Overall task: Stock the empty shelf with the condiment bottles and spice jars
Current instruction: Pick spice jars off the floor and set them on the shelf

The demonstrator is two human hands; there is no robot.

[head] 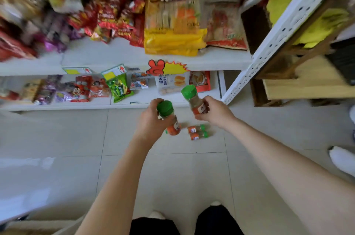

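Each hand grips a green-capped jar: left hand [151, 119], left jar [169, 117]; right hand [215, 112], right jar [195, 100]. Two more jars [197, 132] lie on the floor [57, 138].

The light is bright and even, like soft daylight, and I see almost no hard shadows under my arms. The pale floor tiles [73, 173] give a broad white glare at the lower left. The snack packets [28, 23] at the upper left are strongly smeared by motion blur, and the middle is sharper. The white shelf post [284, 29] leans and bends from wide-angle distortion.
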